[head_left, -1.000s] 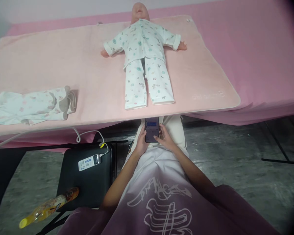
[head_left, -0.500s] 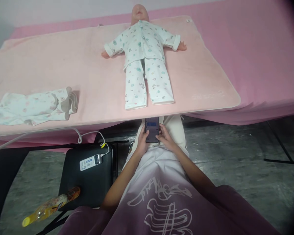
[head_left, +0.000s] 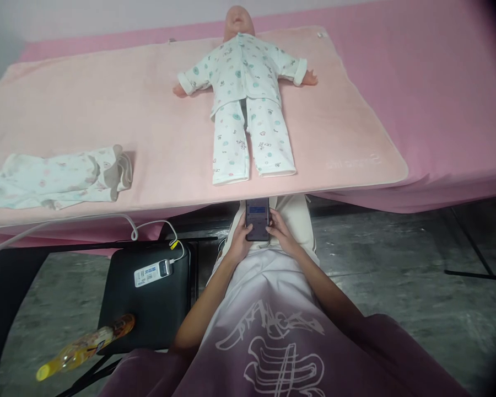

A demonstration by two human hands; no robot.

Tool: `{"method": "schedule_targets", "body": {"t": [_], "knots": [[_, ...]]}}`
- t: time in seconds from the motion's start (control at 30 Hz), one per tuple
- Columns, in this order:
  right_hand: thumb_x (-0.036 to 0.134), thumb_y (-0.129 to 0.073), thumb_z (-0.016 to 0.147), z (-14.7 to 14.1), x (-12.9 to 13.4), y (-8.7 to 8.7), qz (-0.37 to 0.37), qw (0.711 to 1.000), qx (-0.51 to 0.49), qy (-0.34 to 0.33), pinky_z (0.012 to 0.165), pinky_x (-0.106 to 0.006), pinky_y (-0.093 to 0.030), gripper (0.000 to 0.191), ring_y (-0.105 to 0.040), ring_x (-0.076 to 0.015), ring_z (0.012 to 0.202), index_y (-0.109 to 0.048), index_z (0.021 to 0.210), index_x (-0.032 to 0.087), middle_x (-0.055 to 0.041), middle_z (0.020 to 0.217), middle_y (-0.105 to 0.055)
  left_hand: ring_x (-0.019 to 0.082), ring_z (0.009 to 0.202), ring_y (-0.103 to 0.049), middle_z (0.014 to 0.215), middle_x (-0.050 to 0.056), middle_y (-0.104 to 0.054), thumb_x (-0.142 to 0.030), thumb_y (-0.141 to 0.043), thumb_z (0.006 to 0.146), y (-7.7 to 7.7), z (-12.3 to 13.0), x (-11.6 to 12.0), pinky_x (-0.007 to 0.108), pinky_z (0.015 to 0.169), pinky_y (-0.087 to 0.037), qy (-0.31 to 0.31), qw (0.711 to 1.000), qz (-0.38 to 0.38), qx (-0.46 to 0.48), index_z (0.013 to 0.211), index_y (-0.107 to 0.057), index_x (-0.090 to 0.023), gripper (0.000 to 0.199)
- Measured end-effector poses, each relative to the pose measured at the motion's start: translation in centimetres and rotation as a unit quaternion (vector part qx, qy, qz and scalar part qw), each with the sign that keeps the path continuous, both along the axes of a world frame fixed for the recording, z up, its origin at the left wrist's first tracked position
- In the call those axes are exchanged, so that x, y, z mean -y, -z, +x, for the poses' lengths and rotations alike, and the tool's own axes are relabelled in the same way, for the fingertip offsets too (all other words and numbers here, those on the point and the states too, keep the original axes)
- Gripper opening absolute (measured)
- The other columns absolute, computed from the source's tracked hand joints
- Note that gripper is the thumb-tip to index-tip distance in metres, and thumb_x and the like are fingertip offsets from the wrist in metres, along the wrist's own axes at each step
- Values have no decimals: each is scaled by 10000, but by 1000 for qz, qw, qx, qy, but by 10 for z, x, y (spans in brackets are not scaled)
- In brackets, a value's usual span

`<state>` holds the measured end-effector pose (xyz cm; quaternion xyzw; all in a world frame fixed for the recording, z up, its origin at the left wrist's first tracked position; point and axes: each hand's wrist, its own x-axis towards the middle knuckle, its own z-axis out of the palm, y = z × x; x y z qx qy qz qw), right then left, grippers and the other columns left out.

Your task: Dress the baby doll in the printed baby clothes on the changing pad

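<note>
Between my hands, over my lap and just below the table edge, is a smartphone (head_left: 257,225) with its screen lit. My left hand (head_left: 241,240) is closed around its left side, the thumb over the screen. On the other side my right hand (head_left: 281,234) grips the phone's right edge, thumb near the lower screen. Beyond the phone, a baby doll (head_left: 238,22) lies on its back, arms spread, in a white patterned jacket (head_left: 243,74) and matching trousers (head_left: 268,138). The phone's far end meets the table edge in view.
A pink mat (head_left: 149,121) covers part of the pink-draped table (head_left: 430,88). Folded baby clothes (head_left: 62,176) lie at its left. On a black stool (head_left: 157,309) are a white power bank (head_left: 146,275) with a cable (head_left: 183,253) and a yellow-capped bottle (head_left: 80,352).
Both hands still hold the phone. The doll and mat appear shifted very slightly to the right, along with the view, and my right thumb has moved a little towards the phone's edge.
</note>
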<state>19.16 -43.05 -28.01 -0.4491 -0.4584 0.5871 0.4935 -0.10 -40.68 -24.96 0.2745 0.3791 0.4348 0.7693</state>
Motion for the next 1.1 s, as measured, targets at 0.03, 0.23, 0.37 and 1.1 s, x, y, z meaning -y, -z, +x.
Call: {"method": "schedule_targets", "body": {"t": [0.03,0.23,0.37,1.1], "knots": [[553,-726,1059,0,0,0,1,1000,0,-1,1179,-469,-544,730,-620,-271,1193,-495,1718,341,-85,1456,-681,369,1667,-591,1741,104,-657,-501,-924,969,0,0,-1,504,1365,-531,1,1000,-3,11,1734,-628,-308,842],[584,-734,1050,-1,0,-1,3,1000,-2,6,1185,-486,-544,738,-615,-277,1221,-499,1708,346,-82,1434,-681,354,1643,-619,1707,96,-690,-545,-911,986,3,2,-3,501,1355,-542,-30,1000,-8,-2,1732,-628,-314,830],[624,-732,1043,0,-1,-5,-9,1000,-2,5,1225,-509,-529,746,-638,-299,1283,-511,1699,346,-88,1509,-686,372,1672,-586,1752,106,-648,-540,-915,987,1,0,-1,518,1374,-521,-2,1000,-10,8,1725,-642,-315,817],[616,-944,920,-22,4,-6,33,995,79,53,1237,-513,-564,1048,-658,-311,1359,-388,1750,303,-166,1638,-603,374,1662,-597,1698,110,-691,-533,-902,984,0,4,-2,549,1390,-502,-28,1000,-7,-10,1730,-617,-310,829]]}}
